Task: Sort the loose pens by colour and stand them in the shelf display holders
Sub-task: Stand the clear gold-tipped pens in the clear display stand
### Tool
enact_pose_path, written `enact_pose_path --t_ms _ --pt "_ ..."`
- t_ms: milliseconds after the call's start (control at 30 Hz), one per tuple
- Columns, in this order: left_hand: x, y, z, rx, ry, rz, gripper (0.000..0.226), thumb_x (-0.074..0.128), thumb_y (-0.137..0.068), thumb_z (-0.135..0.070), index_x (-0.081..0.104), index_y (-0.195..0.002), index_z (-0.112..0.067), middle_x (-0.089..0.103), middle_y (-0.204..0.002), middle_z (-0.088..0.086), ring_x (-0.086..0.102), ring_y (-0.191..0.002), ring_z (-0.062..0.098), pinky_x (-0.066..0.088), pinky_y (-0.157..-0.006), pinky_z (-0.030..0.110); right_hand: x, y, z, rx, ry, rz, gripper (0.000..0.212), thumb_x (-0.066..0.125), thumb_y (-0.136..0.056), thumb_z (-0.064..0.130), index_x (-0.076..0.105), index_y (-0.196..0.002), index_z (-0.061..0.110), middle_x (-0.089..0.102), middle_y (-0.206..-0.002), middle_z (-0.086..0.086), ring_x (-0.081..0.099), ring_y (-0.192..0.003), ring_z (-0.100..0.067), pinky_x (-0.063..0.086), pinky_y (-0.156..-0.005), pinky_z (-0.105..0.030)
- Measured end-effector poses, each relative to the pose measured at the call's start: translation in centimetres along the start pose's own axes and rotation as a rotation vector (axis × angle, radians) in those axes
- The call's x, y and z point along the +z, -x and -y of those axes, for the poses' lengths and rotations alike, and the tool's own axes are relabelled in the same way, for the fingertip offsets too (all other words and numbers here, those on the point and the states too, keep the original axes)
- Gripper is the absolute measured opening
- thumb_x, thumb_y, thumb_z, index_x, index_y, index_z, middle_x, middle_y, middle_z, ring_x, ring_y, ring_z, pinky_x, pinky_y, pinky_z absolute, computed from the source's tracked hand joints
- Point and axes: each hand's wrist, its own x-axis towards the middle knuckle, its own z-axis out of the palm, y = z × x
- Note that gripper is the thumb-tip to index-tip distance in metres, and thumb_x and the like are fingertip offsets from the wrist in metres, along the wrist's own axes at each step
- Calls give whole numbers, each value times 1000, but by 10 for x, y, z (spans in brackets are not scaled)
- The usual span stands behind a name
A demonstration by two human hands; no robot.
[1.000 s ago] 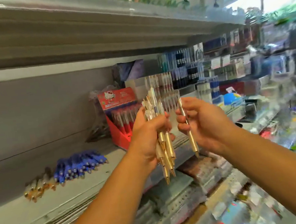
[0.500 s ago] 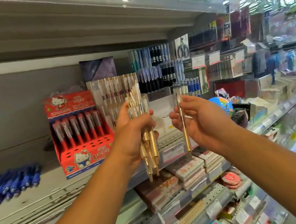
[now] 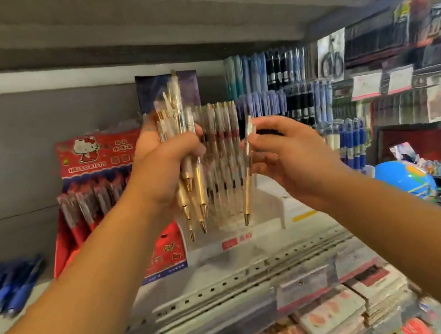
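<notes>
My left hand (image 3: 163, 165) grips a bundle of gold pens (image 3: 186, 171), tips pointing down, tops sticking up above my fist. My right hand (image 3: 290, 154) pinches a single gold pen (image 3: 248, 182) upright, tip down, just above a clear display holder (image 3: 225, 166) that holds several similar gold pens. That holder stands on a white stepped base (image 3: 273, 216) on the shelf. Both hands hover close together in front of it.
A red cartoon-cat display box (image 3: 93, 166) with red pens stands left of the clear holder. Loose blue pens (image 3: 2, 288) lie on the shelf at far left. Racks of blue and black pens (image 3: 281, 80) hang behind; a blue globe (image 3: 403, 182) sits right. Notebooks (image 3: 334, 317) fill the lower shelf.
The view has shifted right and closer to the shelf. Both hands moved with their pens toward the clear holder, and the single pen now hangs over it.
</notes>
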Motion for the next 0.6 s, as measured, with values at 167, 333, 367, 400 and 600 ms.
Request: enact_pose_path --t_ms 167,333,367,400,600 --pt "-16 -17 0 58 -79 -91 48 63 -59 0 59 -105 -13 61 -64 1 60 -47 14 47 -40 27 13 -41 -15 -200 222 104 23 65 -92 4 61 -107 21 68 -80 -2 70 -73 -15 59 -65 -28" --pt "-24 -22 9 69 -145 -186 43 63 -57 -2 61 -98 -14 61 -71 8 62 -61 24 55 -52 35 17 -75 -26 -360 352 288 35 67 -89 -1 58 -113 23 62 -85 -7 69 -75 -20 62 -62 -38" --pt "-23 -24 9 55 -158 -200 43 64 -57 -3 60 -98 -10 62 -72 8 63 -60 22 55 -51 33 15 -80 -28 -382 363 316 37 67 -89 -1 58 -111 27 61 -85 -5 69 -75 -21 62 -62 -38" --pt "-21 -26 8 50 -177 -206 42 64 -57 -3 60 -98 -9 62 -74 8 62 -59 21 53 -49 31 12 -84 -31 -395 371 342 39 68 -88 -1 59 -109 31 60 -84 -2 68 -76 -22 62 -63 -39" --pt "3 -53 4 66 -154 -180 37 61 -61 -1 51 -96 -5 60 -73 2 55 -50 13 45 -45 24 -5 -100 -58 -382 380 457 49 68 -89 3 57 -94 50 59 -77 17 65 -75 -22 62 -61 -42"
